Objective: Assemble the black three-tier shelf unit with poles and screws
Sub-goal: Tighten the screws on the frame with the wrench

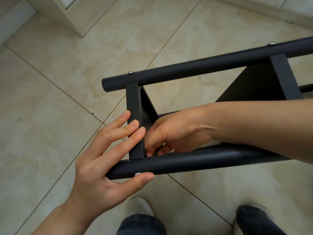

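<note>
- Shelf unit [250,82]: black, lying on its side and held above the floor [50,99], right of centre. It runs off the right edge of the view.
- Far pole [203,65]: round and black, slanting up to the right, with its open end to the left. Two silver screws sit in it, one near the end [131,72] and one further right [272,43].
- Near pole [211,158]: roughly parallel to the far pole and closer to the person. One screw [137,174] sits near its left end.
- End rail [133,102]: a flat black bar spanning the two poles at their left ends. It meets the near pole at its lower end.
- Second rail [282,77]: a like bar further right, joined to the far pole.
- Left hand [101,158]: fingers [135,133] are straight and slightly spread, lying flat on the end rail. The thumb [144,178] presses the near side of the near pole, touching its screw.
- Right hand [172,131]: reaches in between the poles, just behind the end rail. Its fingers are curled down at the joint of rail and near pole. Whether they pinch anything cannot be told, since the tips are hidden.
- Floor: beige tiles with thin dark joints.
- Shoes: a pale pair, left [140,206] and right [250,212], below the unit with jean hems over them.
- White cabinet base [72,16]: top left, well apart from the unit.
</note>
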`<act>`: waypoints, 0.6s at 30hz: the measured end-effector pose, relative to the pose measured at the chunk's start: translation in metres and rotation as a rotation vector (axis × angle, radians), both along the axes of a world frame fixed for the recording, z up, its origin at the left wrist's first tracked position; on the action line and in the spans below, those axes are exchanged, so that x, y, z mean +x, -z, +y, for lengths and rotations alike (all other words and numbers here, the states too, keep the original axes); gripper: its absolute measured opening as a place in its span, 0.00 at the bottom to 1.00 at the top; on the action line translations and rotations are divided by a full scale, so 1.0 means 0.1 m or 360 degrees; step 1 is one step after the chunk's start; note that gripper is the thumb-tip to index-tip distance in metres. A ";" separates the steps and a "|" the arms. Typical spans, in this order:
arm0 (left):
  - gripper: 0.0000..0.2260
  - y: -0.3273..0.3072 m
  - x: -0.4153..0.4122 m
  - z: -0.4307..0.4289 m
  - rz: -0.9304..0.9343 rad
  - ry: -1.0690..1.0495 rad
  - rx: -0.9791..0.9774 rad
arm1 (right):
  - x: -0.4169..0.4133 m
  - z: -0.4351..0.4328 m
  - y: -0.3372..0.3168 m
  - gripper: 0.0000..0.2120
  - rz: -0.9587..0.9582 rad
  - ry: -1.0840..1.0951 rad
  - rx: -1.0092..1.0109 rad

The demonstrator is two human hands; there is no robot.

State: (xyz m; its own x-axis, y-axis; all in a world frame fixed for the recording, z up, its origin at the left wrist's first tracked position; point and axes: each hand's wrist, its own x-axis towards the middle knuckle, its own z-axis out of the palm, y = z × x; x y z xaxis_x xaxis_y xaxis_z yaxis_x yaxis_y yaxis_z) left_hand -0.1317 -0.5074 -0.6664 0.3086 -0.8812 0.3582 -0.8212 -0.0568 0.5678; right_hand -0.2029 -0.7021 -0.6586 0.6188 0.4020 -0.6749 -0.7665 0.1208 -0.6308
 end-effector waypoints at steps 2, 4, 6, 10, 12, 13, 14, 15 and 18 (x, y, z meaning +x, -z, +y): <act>0.26 0.01 0.00 0.02 0.0022 0.0004 0.0003 | 0.03 -0.05 -0.01 0.06 0.0100 -0.0107 0.0034; 0.26 0.00 0.01 0.01 0.0026 -0.0024 0.0001 | 0.05 -0.12 -0.02 0.07 0.0099 -0.0164 0.0028; 0.26 0.00 0.00 0.02 0.0041 -0.0005 -0.0003 | 0.05 -0.15 -0.03 0.08 0.0084 -0.0195 -0.0001; 0.27 0.00 0.01 0.03 0.0064 0.0010 0.0020 | 0.06 -0.08 0.02 0.10 0.0152 -0.0199 -0.0050; 0.27 0.00 0.01 0.04 0.0083 0.0004 0.0007 | 0.06 -0.03 0.06 0.13 0.0179 -0.0166 -0.0030; 0.27 0.00 0.01 0.04 0.0100 0.0005 0.0005 | 0.06 -0.01 0.07 0.13 0.0195 -0.0152 -0.0009; 0.27 0.00 0.01 0.04 0.0103 0.0007 -0.0004 | 0.06 0.00 0.07 0.12 0.0207 -0.0146 0.0009; 0.27 0.01 0.01 0.04 0.0093 0.0002 -0.0014 | 0.05 0.01 0.07 0.10 0.0210 -0.0147 0.0021; 0.27 0.01 0.01 0.04 0.0087 0.0004 -0.0004 | 0.06 0.00 0.07 0.10 0.0162 -0.0092 0.0053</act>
State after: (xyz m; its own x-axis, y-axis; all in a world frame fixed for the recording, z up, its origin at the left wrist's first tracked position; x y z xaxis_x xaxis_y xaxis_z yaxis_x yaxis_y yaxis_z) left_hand -0.1303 -0.5034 -0.6677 0.3257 -0.8810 0.3432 -0.7889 -0.0532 0.6122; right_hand -0.1972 -0.7017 -0.6657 0.5226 0.4584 -0.7188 -0.8328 0.0942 -0.5455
